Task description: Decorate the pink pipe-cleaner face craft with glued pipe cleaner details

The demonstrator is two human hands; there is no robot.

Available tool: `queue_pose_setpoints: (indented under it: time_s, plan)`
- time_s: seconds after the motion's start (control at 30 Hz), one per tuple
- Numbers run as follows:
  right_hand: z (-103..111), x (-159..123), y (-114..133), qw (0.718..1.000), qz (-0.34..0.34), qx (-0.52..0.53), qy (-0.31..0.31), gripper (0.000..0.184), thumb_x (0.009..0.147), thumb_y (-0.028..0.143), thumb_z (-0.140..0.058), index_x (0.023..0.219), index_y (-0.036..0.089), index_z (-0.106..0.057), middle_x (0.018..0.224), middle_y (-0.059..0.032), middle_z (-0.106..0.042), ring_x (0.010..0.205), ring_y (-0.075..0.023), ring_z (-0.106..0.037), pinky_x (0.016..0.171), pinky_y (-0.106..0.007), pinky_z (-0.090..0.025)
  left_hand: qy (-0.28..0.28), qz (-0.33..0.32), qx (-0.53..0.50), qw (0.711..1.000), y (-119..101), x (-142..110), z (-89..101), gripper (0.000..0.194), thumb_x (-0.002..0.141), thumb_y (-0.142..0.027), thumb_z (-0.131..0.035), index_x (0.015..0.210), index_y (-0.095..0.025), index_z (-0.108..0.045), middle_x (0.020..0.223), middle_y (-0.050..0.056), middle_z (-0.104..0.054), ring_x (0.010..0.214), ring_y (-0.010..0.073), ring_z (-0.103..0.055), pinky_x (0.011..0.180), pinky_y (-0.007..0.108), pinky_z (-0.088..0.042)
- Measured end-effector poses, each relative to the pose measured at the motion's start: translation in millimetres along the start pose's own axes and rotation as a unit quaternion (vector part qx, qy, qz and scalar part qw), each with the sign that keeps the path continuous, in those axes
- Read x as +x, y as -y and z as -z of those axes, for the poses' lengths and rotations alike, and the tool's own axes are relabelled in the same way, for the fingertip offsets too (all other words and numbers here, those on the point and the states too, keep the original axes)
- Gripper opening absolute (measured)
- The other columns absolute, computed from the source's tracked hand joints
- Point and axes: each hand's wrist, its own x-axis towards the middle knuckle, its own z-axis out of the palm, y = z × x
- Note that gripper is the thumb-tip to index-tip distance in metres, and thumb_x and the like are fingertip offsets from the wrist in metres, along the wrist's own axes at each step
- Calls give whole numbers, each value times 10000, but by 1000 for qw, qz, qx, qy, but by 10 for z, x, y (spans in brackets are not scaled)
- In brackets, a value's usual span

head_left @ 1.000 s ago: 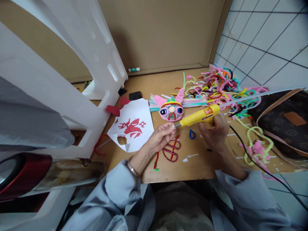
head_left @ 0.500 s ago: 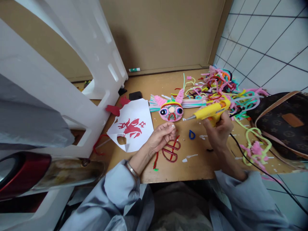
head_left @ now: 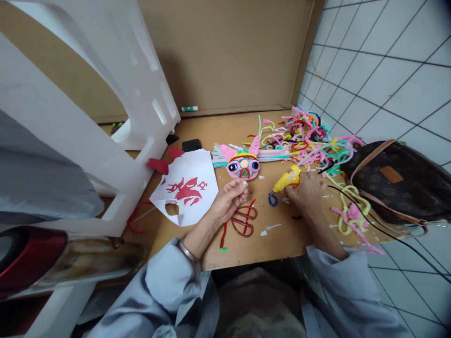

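My right hand grips a yellow hot glue gun, its nozzle pointing down to the left. The nozzle tip is at a small blue pipe-cleaner loop on the table; I cannot tell whether they touch. My left hand is closed in a pinch, and whatever its fingertips hold is too small to make out. Just beyond it lies a craft animal face with big blue eyes, pink ears and striped pipe cleaners behind. Red-handled scissors lie beside my left hand, near a red pipe-cleaner piece with a green end.
White paper with red cutouts lies on the left, near a black flat object. A heap of coloured pipe cleaners and a brown handbag occupy the right. The gun's black cord trails off right. A white rack borders the left.
My right hand has lowered the glue gun and tilted its nozzle down to the blue loop. My left hand keeps its pinch. The whole view has shifted slightly.
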Motion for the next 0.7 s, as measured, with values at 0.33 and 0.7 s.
queue_pose_setpoints:
  time_s: [0.33,0.7]
  plan:
    - [154,-72,17,998,58,-22,25,296,770,249,-525,1021,122,-616,1003,-156,-640,963,-305,-529,843,-414,-348,-10,-6,10,1000,-1,-26,-25,382,591,-308,-927,722,-124,-619,606,-35,-570,544,48,-499,524,162,-431]
    - [302,106,-87,999,23,-47,-13,442,862,365,-561,1212,97,-595,1116,-208,-628,1024,-357,-531,866,-469,-351,-20,3,8,1000,27,-8,-33,416,556,-352,-939,739,-129,-639,618,-37,-595,527,34,-505,527,154,-398]
